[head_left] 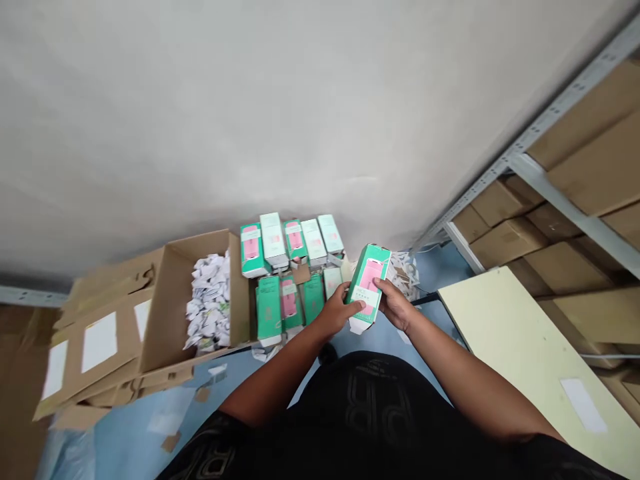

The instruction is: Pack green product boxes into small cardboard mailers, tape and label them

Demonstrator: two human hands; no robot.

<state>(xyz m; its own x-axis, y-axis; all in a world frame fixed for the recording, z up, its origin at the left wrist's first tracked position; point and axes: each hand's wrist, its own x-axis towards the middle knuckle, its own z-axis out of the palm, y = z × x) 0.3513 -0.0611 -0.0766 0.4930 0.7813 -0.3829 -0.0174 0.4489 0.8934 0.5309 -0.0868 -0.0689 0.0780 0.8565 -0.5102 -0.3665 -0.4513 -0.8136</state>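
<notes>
A green and white carton point(367, 280) with a pink picture on its front is held between both hands, in front of my chest. My left hand point(340, 310) grips its lower left side, the thumb lying on the front. On its right side my right hand point(393, 301) is closed round it, thumb also on the front. A small white flap sticks out at the carton's lower end. To the left, several similar green cartons point(270, 307) and pale cartons point(273, 239) stand in two rows against the wall.
An open cardboard box point(155, 327) holding crumpled white paper point(207, 300) stands at left, beside flattened cardboard point(95, 333). Paper scraps point(406, 267) lie behind my right hand. A pale tabletop point(530, 347) and a metal shelf point(545, 167) with brown boxes are at right.
</notes>
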